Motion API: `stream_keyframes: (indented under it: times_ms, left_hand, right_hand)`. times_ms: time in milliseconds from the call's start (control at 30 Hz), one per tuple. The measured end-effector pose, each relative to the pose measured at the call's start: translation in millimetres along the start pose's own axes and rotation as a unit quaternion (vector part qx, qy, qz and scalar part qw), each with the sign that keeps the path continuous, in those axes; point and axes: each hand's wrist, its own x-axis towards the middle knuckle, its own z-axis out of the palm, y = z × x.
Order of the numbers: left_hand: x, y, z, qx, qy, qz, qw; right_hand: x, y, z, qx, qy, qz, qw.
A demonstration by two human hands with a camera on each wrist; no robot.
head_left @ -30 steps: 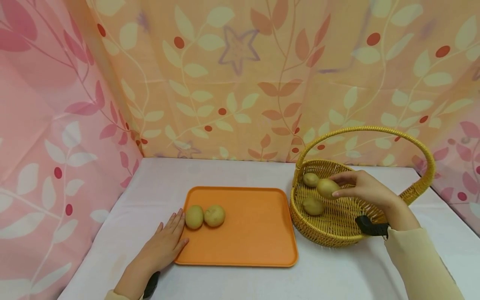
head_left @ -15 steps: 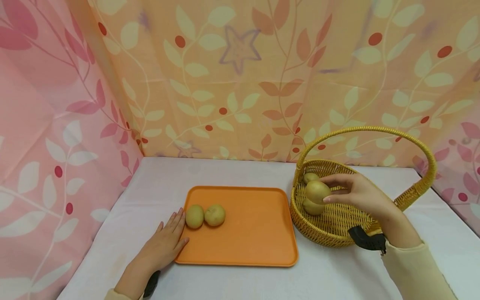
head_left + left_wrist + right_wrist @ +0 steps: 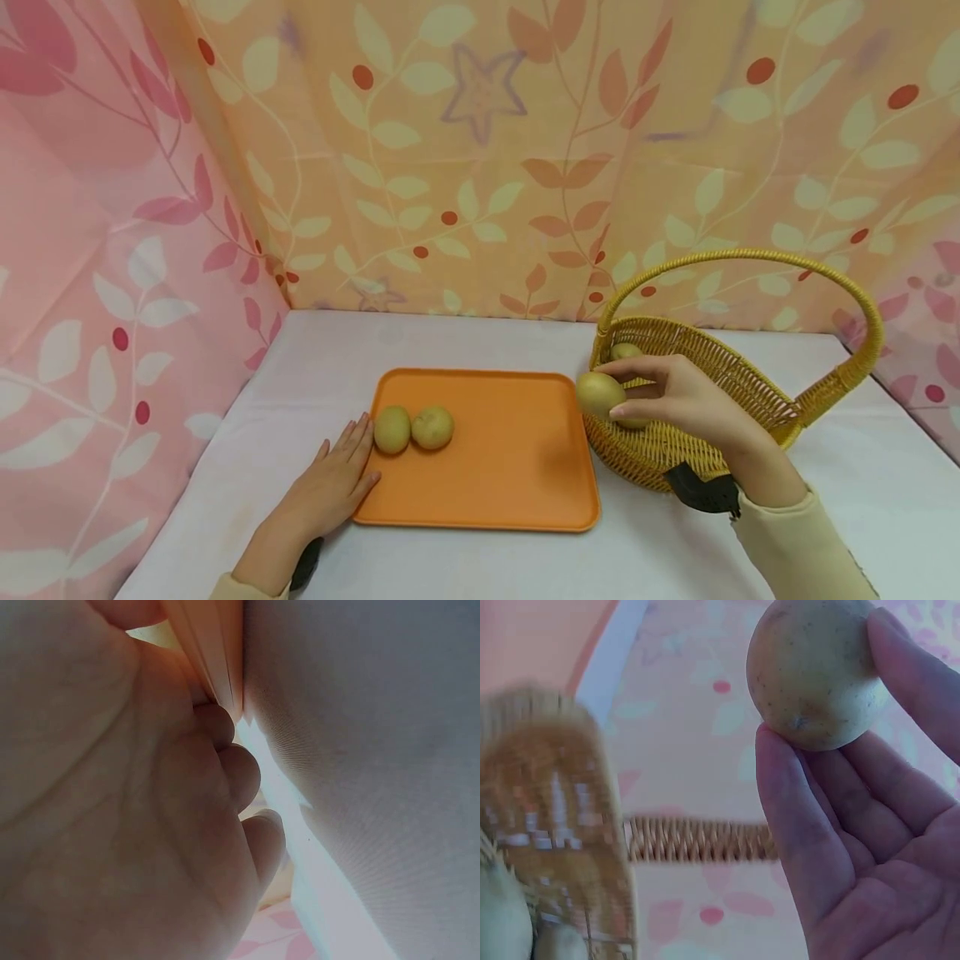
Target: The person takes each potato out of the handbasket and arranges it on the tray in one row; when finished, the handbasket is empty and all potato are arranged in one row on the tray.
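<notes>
My right hand (image 3: 678, 396) pinches a potato (image 3: 600, 394) between thumb and fingers, over the left rim of the wicker basket (image 3: 738, 367). The right wrist view shows this potato (image 3: 814, 671) as round, pale and speckled, held at the fingertips. Behind the hand, another potato (image 3: 624, 352) sits in the basket, and one more (image 3: 634, 422) is mostly hidden. On the orange tray (image 3: 495, 450), two potatoes (image 3: 392, 430) lie side by side at the left. My left hand (image 3: 330, 483) rests with straight fingers along the tray's left edge.
The basket's tall arched handle (image 3: 742, 254) rises at the right of the tray. A white cloth covers the table (image 3: 465, 567). Floral fabric (image 3: 480, 192) hangs behind it and at both sides.
The right hand has carried the potato left, from inside the basket to above its left rim near the tray. The left hand stays at the tray's edge.
</notes>
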Motion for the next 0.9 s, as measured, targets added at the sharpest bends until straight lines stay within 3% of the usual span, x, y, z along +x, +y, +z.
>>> stream_keyframes:
  times_ms: [533, 900]
  left_hand:
    - [1.0, 0.1, -1.1, 0.005, -0.005, 0.000, 1.0000]
    - [1.2, -0.1, 0.0, 0.003, -0.009, -0.004, 0.9999]
  right_hand:
    - [38, 7, 48.0, 0.009, -0.057, -0.037, 0.998]
    - [63, 28, 82.9, -0.003, -0.080, -0.043, 0.996]
